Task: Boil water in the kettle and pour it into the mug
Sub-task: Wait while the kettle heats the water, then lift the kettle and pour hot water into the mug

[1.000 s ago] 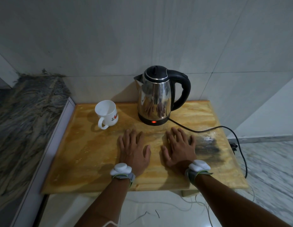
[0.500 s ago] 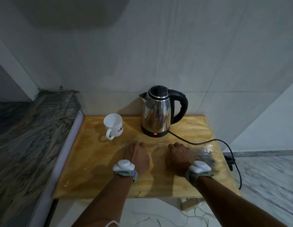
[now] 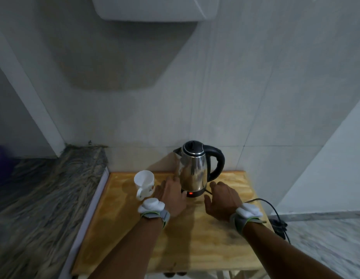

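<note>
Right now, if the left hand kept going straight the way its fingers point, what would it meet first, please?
Most likely the kettle: the left hand points at its lower left side, with the mug off to its left. Whether it already touches is unclear.

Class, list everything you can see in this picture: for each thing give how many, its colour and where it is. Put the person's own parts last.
kettle: one, shiny steel with black lid and handle, at the back of the table on its base, red light lit low down.
mug: one, white, upright, left of the kettle.
table: one, yellowish wood, against the wall.
cord: one, black, running from the kettle off the right edge.
counter: one, grey veined stone, left of the table.
white unit: one, on the wall at the top.
left hand: one, fingers straight, beside the kettle base.
right hand: one, fingers relaxed, right of the base.
wrist bands: two, white and grey, one on each wrist.
</note>
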A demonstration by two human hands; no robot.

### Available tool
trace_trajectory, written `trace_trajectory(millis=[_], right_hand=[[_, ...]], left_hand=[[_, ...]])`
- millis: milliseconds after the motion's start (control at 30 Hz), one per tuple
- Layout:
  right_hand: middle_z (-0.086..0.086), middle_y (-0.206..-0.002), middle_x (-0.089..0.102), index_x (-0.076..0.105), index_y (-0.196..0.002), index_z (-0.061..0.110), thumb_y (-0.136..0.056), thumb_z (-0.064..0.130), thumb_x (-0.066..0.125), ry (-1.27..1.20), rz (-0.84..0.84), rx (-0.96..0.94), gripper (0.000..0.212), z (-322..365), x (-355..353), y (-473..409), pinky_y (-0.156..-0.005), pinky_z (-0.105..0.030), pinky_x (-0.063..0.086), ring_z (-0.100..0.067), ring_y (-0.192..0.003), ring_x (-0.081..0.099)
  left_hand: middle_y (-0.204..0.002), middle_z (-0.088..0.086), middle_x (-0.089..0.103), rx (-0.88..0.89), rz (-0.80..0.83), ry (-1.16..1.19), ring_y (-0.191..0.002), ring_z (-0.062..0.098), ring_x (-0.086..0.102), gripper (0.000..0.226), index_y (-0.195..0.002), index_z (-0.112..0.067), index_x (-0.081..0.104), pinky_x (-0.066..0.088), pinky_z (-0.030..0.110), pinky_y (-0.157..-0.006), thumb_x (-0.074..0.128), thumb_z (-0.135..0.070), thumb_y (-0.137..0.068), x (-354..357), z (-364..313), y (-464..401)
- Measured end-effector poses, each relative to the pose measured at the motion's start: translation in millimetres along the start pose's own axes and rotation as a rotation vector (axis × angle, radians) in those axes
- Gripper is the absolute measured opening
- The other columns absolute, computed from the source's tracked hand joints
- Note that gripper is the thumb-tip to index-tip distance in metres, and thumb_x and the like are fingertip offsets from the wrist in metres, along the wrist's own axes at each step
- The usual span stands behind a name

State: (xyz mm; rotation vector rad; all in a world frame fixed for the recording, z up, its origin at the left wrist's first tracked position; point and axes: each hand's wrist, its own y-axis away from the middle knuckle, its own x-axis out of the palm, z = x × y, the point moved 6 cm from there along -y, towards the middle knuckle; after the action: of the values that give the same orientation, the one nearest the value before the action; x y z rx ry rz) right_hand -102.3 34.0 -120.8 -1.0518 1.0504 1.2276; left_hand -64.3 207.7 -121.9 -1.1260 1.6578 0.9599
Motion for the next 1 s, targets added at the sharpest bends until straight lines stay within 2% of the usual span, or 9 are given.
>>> trace_trajectory(millis=[67, 167, 233, 333, 467, 600, 833, 1000], right_hand=[[-0.001, -0.088, 0.055, 0.052, -0.103, 0.021, -0.082, 0.051, 0.046, -0.016, -0.048, 0.02, 0.037, 4.5, -19.6, 0.0, -0.07, -0.037, 0.049, -0.023, -0.079, 0.058], [-0.003, -0.093, 0.061, 0.052, -0.101, 0.023, -0.081, 0.05, 0.047, 0.019, -0.095, 0.035, 0.034, 7.5, -40.4, -3.8, -0.073, -0.038, 0.051, -0.023, -0.082, 0.06], [-0.003, -0.095, 0.06, 0.05, -0.1, 0.024, -0.082, 0.05, 0.047, 0.002, -0.095, 0.047, 0.032, 7.3, -47.2, -4.5, -0.075, -0.04, 0.052, -0.023, -0.083, 0.06], [-0.003, -0.096, 0.057, 0.048, -0.099, 0.024, -0.084, 0.05, 0.046, 0.011, -0.128, 0.077, 0.03, 9.4, -68.1, -8.1, -0.076, -0.043, 0.052, -0.023, -0.083, 0.058], [-0.005, -0.1, 0.055, 0.046, -0.107, 0.021, -0.087, 0.05, 0.045, 0.017, -0.153, 0.13, 0.036, 6.4, -85.3, -13.4, -0.081, -0.044, 0.049, -0.025, -0.087, 0.056], [-0.005, -0.099, 0.055, 0.049, -0.11, 0.019, -0.089, 0.05, 0.044, -0.066, -0.165, 0.184, 0.037, 1.2, -99.8, -23.6, -0.082, -0.043, 0.049, -0.025, -0.087, 0.056], [-0.009, -0.097, 0.056, 0.049, -0.1, 0.016, -0.091, 0.05, 0.045, -0.243, -0.162, 0.283, 0.036, -20.5, -99.0, -45.9, -0.081, -0.047, 0.052, -0.027, -0.084, 0.057], [-0.01, -0.1, 0.056, 0.05, -0.111, 0.013, -0.092, 0.054, 0.043, -0.273, -0.168, 0.32, 0.046, -40.6, -88.8, -62.6, -0.079, -0.041, 0.05, -0.028, -0.085, 0.055]], left_hand=[[-0.14, 0.015, 0.051, 0.015, -0.028, 0.036, -0.127, 0.037, 0.056, 0.049, -0.142, -0.012, 0.047, 0.046, 0.046, -0.107, 0.049, -0.043, -0.104, -25.3, -7.8, 5.1], [-0.154, 0.016, 0.044, 0.017, -0.03, 0.09, -0.141, 0.036, 0.047, 0.054, -0.152, -0.011, 0.041, 0.039, 0.04, -0.115, 0.046, -0.041, -0.108, -48.4, -16.7, 7.5], [-0.154, 0.016, 0.046, 0.023, -0.048, 0.143, -0.143, 0.034, 0.045, 0.052, -0.151, -0.01, 0.042, 0.038, 0.038, -0.116, 0.047, -0.039, -0.108, -60.3, -20.7, 11.4], [-0.141, 0.012, 0.058, 0.036, -0.107, 0.228, -0.134, 0.032, 0.054, 0.043, -0.138, -0.009, 0.054, 0.043, 0.037, -0.111, 0.051, -0.038, -0.106, -85.8, -26.0, 15.2], [-0.109, 0.004, 0.062, -0.022, -0.16, 0.343, -0.113, 0.032, 0.065, 0.03, -0.112, -0.014, 0.063, 0.048, 0.033, -0.088, 0.059, -0.041, -0.1, -104.8, -26.5, 12.9], [-0.112, 0.014, 0.068, -0.091, -0.163, 0.388, -0.108, 0.037, 0.065, 0.035, -0.096, -0.011, 0.057, 0.053, 0.037, -0.085, 0.06, -0.046, -0.098, -112.4, -24.3, -1.5], [-0.114, 0.015, 0.071, -0.158, -0.12, 0.484, -0.11, 0.036, 0.067, 0.041, -0.105, -0.006, 0.066, 0.057, 0.045, -0.096, 0.06, -0.046, -0.098, -103.2, -19.3, -22.0], [-0.13, 0.015, 0.068, -0.208, -0.113, 0.495, -0.121, 0.036, 0.064, 0.045, -0.126, -0.009, 0.066, 0.055, 0.044, -0.103, 0.058, -0.045, -0.1, -85.7, -14.2, -36.6]])
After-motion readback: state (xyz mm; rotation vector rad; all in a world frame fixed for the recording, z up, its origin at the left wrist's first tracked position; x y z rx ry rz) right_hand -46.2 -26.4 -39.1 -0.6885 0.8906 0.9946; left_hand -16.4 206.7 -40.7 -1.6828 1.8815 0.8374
